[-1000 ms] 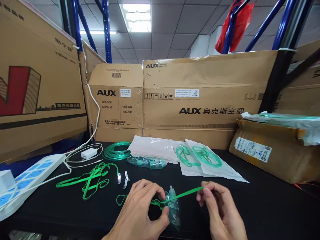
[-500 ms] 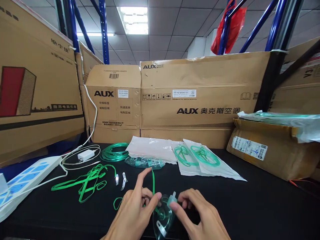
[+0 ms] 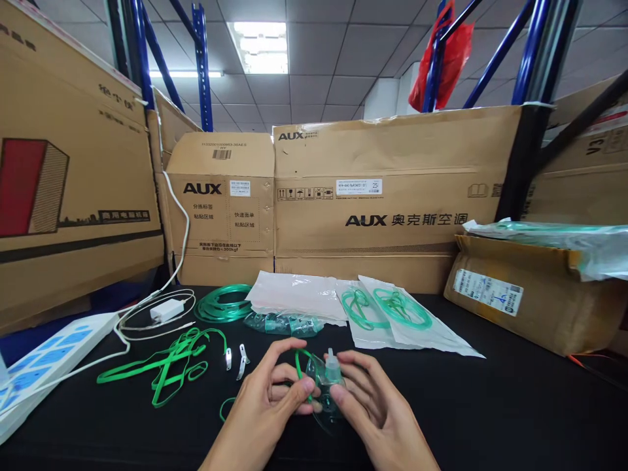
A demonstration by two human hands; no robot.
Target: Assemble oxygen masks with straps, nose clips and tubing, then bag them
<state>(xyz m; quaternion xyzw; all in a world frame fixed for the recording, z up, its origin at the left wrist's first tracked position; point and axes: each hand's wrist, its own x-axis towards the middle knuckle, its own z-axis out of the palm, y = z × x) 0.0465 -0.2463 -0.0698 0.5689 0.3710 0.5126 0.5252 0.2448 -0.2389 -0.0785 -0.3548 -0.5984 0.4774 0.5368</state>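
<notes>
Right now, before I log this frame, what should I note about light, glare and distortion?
In the head view, the ceiling light is blown out to white; in the head view, the clear mask looks faint against the dark table, its edges hard to trace; in the head view, the right-side shelf post leans outward, possibly from wide-angle stretch.

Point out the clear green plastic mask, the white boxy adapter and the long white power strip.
Clear green plastic mask (image 3: 328, 412): head view, transparent body.
White boxy adapter (image 3: 167, 311): head view, casing.
Long white power strip (image 3: 53, 358): head view, upper socket face.
</notes>
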